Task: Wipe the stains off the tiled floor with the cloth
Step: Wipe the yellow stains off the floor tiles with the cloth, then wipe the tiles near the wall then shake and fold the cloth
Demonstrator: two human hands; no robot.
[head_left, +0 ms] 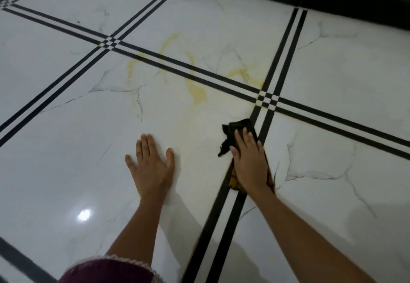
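We are bracing our left hand [150, 167] flat and open on the glossy white marble-look tiled floor [66, 171], fingers spread and holding nothing, near the bright glare of a lamp reflecting off the tile. Further from us, the yellowish smeared stains [198, 92] are curving across the tile and over the black double-line tile borders [208, 78], from a faint ring on the left to a denser patch in the middle and another streak close to the border crossing on the right. We are pressing our right hand [250, 163] palm-down on the dark crumpled cloth [235, 132], which is lying on the floor beside a black border strip just short of the stains; the fingers are lying over the cloth rather than closing round it, and a yellowish part of the fabric is showing under the heel of the hand. We are judging that the main risk is smearing: a cloth already carrying yellow could spread the residue onto clean tile or work it into the border lines. The loose bunched end could also slip from under our flat palm, and our bracing hand could slide on the shiny surface. No containers are showing anywhere in view, so we are seeing no water or cleaner.
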